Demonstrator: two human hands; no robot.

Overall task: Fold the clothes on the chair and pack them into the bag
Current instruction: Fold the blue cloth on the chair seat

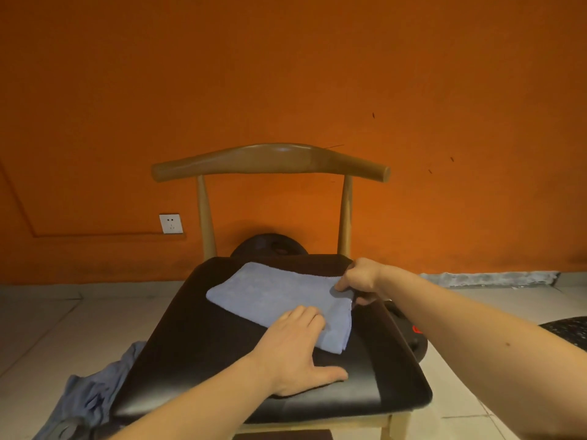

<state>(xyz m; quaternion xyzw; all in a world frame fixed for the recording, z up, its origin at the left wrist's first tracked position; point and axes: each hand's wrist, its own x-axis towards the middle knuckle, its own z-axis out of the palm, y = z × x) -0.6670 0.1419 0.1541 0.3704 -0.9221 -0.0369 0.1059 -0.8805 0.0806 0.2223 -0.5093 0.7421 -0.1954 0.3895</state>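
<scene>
Mid-fold, the blue cloth [276, 300] lies toward the right edge of the chair seat [203, 360], the left hand [295, 350] pressing it with straight fingers and the right hand [359, 281] pinching its right end, which probably needs carrying leftward next.

Plain pale blue on the folded cloth [273, 296]; glossy black on the chair seat [197, 360]; tan on the chair back [270, 160]; orange on the wall [286, 74]; grey-blue on the crumpled garment [92, 395].
</scene>
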